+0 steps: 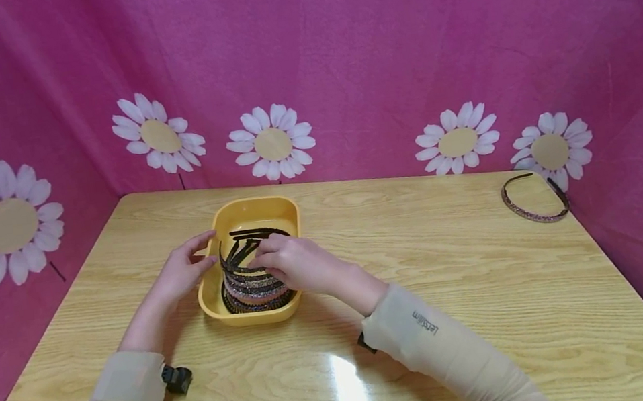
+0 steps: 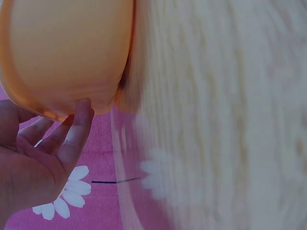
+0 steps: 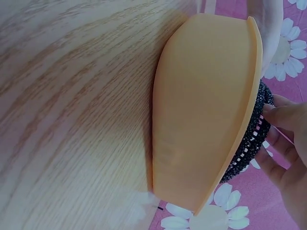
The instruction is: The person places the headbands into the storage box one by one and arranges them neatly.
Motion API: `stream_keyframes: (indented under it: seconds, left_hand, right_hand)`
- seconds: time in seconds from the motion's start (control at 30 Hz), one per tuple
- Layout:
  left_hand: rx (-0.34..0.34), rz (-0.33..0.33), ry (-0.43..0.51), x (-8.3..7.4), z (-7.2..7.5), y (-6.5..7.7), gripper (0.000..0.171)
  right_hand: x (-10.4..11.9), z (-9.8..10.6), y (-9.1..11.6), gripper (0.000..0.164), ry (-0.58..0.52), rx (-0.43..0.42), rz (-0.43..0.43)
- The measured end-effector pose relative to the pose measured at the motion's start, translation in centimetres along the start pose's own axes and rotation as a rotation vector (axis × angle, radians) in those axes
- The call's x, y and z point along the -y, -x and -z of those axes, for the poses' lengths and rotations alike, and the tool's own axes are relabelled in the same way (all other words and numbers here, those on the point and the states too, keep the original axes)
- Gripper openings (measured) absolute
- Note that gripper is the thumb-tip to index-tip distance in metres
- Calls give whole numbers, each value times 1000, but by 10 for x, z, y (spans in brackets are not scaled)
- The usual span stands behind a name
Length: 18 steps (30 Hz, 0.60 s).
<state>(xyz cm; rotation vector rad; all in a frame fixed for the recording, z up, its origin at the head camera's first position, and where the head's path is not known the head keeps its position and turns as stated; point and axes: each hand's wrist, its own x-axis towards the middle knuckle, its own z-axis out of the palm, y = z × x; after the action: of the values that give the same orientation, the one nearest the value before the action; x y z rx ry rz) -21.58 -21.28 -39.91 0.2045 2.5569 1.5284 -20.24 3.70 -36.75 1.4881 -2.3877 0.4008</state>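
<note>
A yellow plastic bin (image 1: 211, 304) holds several headbands (image 1: 257, 295), stacked with their glittery bands toward the near end and their dark tips toward the far end. My right hand (image 1: 296, 261) reaches over the bin's right side and pinches a headband near the top of the stack. In the right wrist view, the thumb of that hand (image 3: 288, 139) lies on a black beaded headband (image 3: 247, 148) showing above the rim. My left hand (image 1: 184, 269) is at the bin's left rim. In the left wrist view, a fingertip touches the bin's outer wall (image 2: 72, 52).
A single glittery headband (image 1: 534, 216) lies at the far right corner of the wooden table (image 1: 430, 281). Pink curtains (image 1: 337, 42) with white daisies stand along the table's back and sides.
</note>
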Motion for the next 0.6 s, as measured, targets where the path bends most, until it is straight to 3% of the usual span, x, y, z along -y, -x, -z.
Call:
stream_keyframes:
  seconds: [0.6]
  left_hand:
    - [1, -10, -2, 0, 1, -1, 57]
  right_hand:
    - [3, 0, 5, 29, -39, 16, -10]
